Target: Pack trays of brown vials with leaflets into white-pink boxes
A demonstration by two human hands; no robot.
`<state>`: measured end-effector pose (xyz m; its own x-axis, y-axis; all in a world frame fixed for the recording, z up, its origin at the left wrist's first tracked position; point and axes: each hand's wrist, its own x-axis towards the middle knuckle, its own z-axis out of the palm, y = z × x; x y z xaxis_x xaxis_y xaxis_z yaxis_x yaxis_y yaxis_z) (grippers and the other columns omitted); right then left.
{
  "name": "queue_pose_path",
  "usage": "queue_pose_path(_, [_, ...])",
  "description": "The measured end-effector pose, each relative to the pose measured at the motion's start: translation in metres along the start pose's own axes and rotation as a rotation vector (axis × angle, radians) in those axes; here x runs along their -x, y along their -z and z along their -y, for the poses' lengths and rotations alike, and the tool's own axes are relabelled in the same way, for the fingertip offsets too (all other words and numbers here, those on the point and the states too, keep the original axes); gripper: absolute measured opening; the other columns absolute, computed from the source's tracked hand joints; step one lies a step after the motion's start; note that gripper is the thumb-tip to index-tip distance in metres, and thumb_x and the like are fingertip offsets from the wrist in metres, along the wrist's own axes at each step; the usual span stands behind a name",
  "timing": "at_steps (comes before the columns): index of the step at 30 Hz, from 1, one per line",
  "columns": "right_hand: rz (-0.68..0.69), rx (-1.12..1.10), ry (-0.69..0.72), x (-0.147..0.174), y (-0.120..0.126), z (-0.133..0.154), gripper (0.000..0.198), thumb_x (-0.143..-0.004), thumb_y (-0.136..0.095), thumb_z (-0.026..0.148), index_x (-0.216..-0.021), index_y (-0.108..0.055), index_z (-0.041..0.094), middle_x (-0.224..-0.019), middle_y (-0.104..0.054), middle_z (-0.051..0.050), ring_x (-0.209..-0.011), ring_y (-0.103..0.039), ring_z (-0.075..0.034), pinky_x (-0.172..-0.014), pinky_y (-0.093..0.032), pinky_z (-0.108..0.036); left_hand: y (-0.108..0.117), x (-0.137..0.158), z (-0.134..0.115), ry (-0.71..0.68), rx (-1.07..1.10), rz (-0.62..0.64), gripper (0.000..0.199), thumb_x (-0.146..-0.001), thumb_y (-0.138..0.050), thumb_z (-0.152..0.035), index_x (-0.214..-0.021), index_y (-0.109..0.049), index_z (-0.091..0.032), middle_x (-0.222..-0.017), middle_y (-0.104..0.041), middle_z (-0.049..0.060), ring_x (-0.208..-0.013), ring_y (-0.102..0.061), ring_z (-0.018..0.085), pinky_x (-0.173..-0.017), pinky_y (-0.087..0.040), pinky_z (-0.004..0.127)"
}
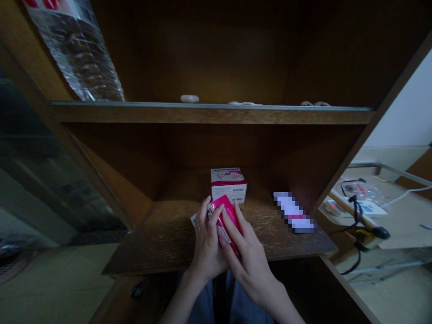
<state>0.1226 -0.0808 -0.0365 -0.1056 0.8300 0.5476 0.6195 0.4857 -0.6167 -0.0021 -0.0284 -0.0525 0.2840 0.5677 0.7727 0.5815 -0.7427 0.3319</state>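
Note:
Both of my hands hold a bright pink cardboard box (227,208) above the front of the wooden shelf. My left hand (208,240) wraps round its left side, with a ring on one finger. My right hand (248,245) closes on it from the right, fingers lying across its face. Just behind the held box, white and pink boxes (228,180) stand stacked on the shelf board. A white corner of something flat (193,219) pokes out left of my left hand; the rest is hidden.
A pixelated white and pink item (294,213) lies on the shelf board (162,238) to the right. Above, a ledge (216,113) carries a large water bottle (79,54) and a small white object (189,98). At right, a black-tipped pole (380,232) with straps juts beside a table.

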Motion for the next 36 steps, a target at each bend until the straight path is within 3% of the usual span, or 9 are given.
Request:
queue_pose_path(8, [-0.039, -0.014, -0.04, 0.0, -0.008, -0.011, 0.057, -0.097, -0.043, 0.027, -0.151, -0.026, 0.037, -0.162, -0.019, -0.001, -0.144, -0.03, -0.03, -0.112, -0.037, -0.055, -0.007, 0.017, 0.016, 0.014, -0.049, 0.079, 0.1, -0.077, -0.068, -0.024, -0.153, -0.002, -0.029, -0.161, 0.002, 0.019, -0.149, -0.007, 0.038, -0.111, -0.023, 0.065])
queue_pose_path(11, [-0.074, -0.061, -0.066, 0.0, -0.008, -0.016, 0.056, -0.098, -0.043, 0.028, -0.15, -0.025, 0.038, -0.162, -0.017, 0.0, -0.147, -0.024, -0.029, -0.114, -0.033, -0.055, -0.015, 0.029, 0.019, 0.17, -0.071, 0.066, 0.11, -0.076, -0.071, -0.028, -0.153, 0.007, -0.025, -0.16, 0.008, 0.024, -0.147, -0.002, 0.041, -0.109, -0.025, 0.066])
queue_pose_path(13, [-0.107, -0.111, -0.103, 0.001, -0.006, -0.019, 0.055, -0.098, -0.042, 0.028, -0.15, -0.026, 0.039, -0.162, -0.016, 0.001, -0.148, -0.021, -0.027, -0.115, -0.03, -0.054, -0.018, 0.035, 0.018, 0.36, -0.039, 0.054, 0.122, -0.07, -0.077, -0.034, -0.152, 0.012, -0.017, -0.158, -0.004, 0.031, -0.145, -0.014, 0.044, -0.106, -0.035, 0.064])
queue_pose_path(15, [-0.139, -0.167, -0.142, 0.004, -0.005, -0.022, 0.054, -0.099, -0.043, 0.029, -0.15, -0.027, 0.037, -0.162, -0.016, 0.0, -0.148, -0.02, -0.026, -0.116, -0.03, -0.052, -0.018, 0.037, 0.014, 0.576, 0.07, 0.088, 0.127, -0.067, -0.078, -0.038, -0.152, 0.014, -0.013, -0.147, -0.036, 0.034, -0.133, -0.044, 0.043, -0.095, -0.049, 0.056])
queue_pose_path(17, [-0.172, -0.226, -0.175, 0.008, -0.007, -0.025, 0.054, -0.098, -0.044, 0.03, -0.15, -0.029, 0.036, -0.162, -0.018, -0.001, -0.148, -0.021, -0.026, -0.115, -0.032, -0.051, -0.017, 0.037, 0.01, 0.734, 0.209, 0.114, 0.122, -0.069, -0.077, -0.038, -0.152, 0.009, -0.014, -0.129, -0.06, 0.026, -0.109, -0.066, 0.037, -0.081, -0.058, 0.047])
queue_pose_path(19, [-0.207, -0.278, -0.191, 0.013, -0.011, -0.029, 0.053, -0.098, -0.046, 0.03, -0.149, -0.031, 0.034, -0.161, -0.021, -0.003, -0.147, -0.023, -0.027, -0.114, -0.034, -0.05, -0.016, 0.037, 0.007, 0.789, 0.297, 0.067, 0.113, -0.07, -0.076, -0.035, -0.153, -0.001, -0.018, -0.12, -0.067, 0.02, -0.096, -0.072, 0.031, -0.075, -0.06, 0.041])
queue_pose_path(25, [-0.411, -0.431, -0.207, 0.005, -0.019, -0.035, 0.051, -0.093, -0.057, 0.031, -0.141, -0.044, 0.025, -0.152, -0.041, -0.011, -0.141, -0.037, -0.028, -0.113, -0.036, -0.053, -0.015, 0.034, 0.011, 0.754, 0.372, -0.203, 0.082, -0.06, -0.083, -0.036, -0.129, -0.043, -0.019, -0.119, -0.068, 0.017, -0.1, -0.07, 0.029, -0.079, -0.06, 0.04])
queue_pose_path(30, [-0.537, -0.594, -0.206, -0.042, 0.004, -0.03, 0.036, -0.091, -0.06, 0.038, -0.122, -0.053, 0.021, -0.137, -0.055, -0.014, -0.129, -0.052, -0.028, -0.109, -0.041, -0.05, -0.008, -0.014, 0.016, 0.576, 0.324, -0.22, 0.075, -0.066, -0.081, -0.035, -0.131, -0.047, -0.021, -0.124, -0.066, 0.014, -0.109, -0.067, 0.028, -0.089, -0.057, 0.041])
queue_pose_path(36, [-0.415, -0.668, -0.175, -0.102, 0.024, -0.05, 0.046, -0.09, -0.056, 0.046, -0.128, -0.052, 0.02, -0.132, -0.061, -0.011, -0.122, -0.057, -0.024, -0.106, -0.044, -0.042, -0.019, -0.083, 0.034, 0.47, 0.387, -0.117, 0.084, -0.07, -0.079, -0.033, -0.143, -0.038, -0.023, -0.137, -0.057, 0.012, -0.122, -0.058, 0.027, -0.104, -0.046, 0.043])
